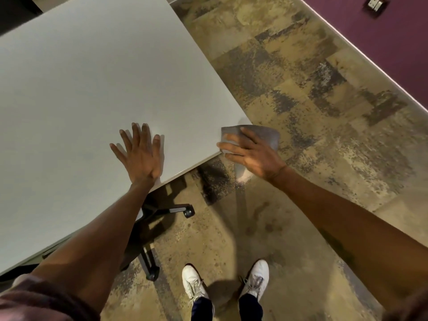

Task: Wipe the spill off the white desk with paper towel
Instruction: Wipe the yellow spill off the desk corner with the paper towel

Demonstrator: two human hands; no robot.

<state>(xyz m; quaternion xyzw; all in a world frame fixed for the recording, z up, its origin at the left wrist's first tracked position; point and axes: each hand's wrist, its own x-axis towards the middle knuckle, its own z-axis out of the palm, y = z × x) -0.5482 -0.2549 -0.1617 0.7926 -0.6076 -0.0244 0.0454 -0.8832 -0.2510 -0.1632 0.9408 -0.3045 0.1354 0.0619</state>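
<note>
The white desk (92,89) fills the upper left of the head view. My left hand (141,156) lies flat on it near the front edge, fingers spread, holding nothing. My right hand (250,154) presses a grey paper towel (266,135) at the desk's near right corner. Part of the towel hangs past the corner over the floor, and a pale fold of it shows below my palm. I see no spill on the bare desk surface.
A black office chair base with castors (159,216) stands under the desk's front edge. Mottled tan and grey carpet (301,89) spreads to the right. A purple wall (382,42) with a white skirting runs along the upper right. My white shoes (227,283) stand on the floor.
</note>
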